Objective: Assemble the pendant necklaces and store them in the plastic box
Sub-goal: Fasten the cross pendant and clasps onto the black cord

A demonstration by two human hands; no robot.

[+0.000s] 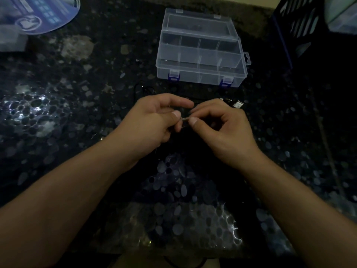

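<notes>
A tiny metal piece (184, 118), hard to make out, is being pinched between the left hand (154, 120) and right hand (222, 128), both grips curling closed around it; the box (201, 74) is sitting beyond the grip.

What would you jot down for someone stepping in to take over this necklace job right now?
Left hand and right hand: both pinch a small metal piece between thumb and fingertips, above the dark table.
Plastic box: behind the hands, lid open, compartments look empty.
Black cord: on the table near the left hand.
More small metal parts: beside the right hand.
Done: nothing stored yet.
Left: finish assembling, put necklaces in the box.
</notes>
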